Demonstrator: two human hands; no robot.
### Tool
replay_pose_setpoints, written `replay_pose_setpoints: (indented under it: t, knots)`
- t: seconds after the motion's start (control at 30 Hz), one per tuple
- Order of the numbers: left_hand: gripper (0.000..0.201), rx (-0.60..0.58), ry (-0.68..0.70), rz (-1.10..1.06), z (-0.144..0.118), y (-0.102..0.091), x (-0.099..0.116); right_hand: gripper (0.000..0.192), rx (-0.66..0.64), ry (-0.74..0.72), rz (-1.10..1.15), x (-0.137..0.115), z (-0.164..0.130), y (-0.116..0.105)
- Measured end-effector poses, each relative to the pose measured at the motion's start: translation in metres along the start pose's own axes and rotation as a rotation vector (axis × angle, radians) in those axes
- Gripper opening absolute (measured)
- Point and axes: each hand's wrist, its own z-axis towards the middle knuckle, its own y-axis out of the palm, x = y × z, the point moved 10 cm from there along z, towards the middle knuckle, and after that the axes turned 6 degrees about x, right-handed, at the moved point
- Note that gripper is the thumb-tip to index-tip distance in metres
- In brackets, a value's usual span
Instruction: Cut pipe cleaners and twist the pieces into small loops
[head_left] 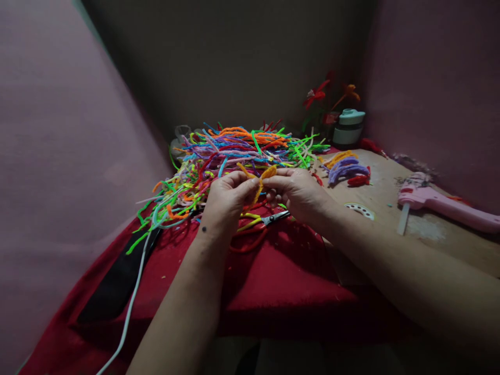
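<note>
Between my two hands is a yellow-orange pipe cleaner (267,172), bent into a small shape with ends poking up and down. My left hand (233,194) pinches it from the left with thumb and finger. From the right, my right hand (294,190) grips the same piece, its fingertips close to the left ones. Just below the hands, pliers or cutters (275,217) with metal jaws and yellow-and-red handles lie on the red cloth (273,271). A large heap of multicoloured pipe cleaners (242,148) spreads behind the hands.
At right, a pink glue gun (441,200) rests on a brown board (386,172) beside bundled purple pipe cleaners (346,169). A mint-lidded container (349,127) and red flowers (317,95) stand behind. A white cable (135,302) crosses a black flat object (117,281) at left.
</note>
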Motion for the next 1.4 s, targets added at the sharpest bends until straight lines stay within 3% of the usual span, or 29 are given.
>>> replay_pose_setpoints:
  t: [0.13,0.43,0.57,0.67,0.9,1.1,1.4]
  knots:
    - [0.022,-0.032,-0.039,0.112,-0.001,0.003,-0.005,0.007,-0.016,-0.063,0.013,-0.005,0.001,0.000]
    - [0.014,-0.033,-0.008,0.110,-0.001,0.006,-0.003,0.023,0.031,-0.255,-0.201,-0.030,-0.014,0.001]
    - [0.010,-0.038,-0.001,0.118,-0.005,0.010,0.001,0.020,0.014,-0.280,-0.156,-0.031,-0.014,0.003]
    - [0.007,-0.045,0.015,0.136,-0.006,0.012,0.002,0.020,0.024,-0.242,-0.093,-0.028,-0.010,0.000]
    - [0.011,-0.155,0.007,-0.008,-0.003,0.016,-0.005,0.021,0.049,0.019,0.079,-0.003,0.002,-0.008]
    - [0.014,-0.101,-0.084,-0.058,0.000,0.012,-0.012,0.030,-0.035,-0.013,0.099,-0.007,0.001,0.002]
    - [0.016,-0.063,-0.111,-0.044,0.002,0.004,-0.016,0.010,-0.040,-0.012,-0.001,-0.004,-0.004,0.003]
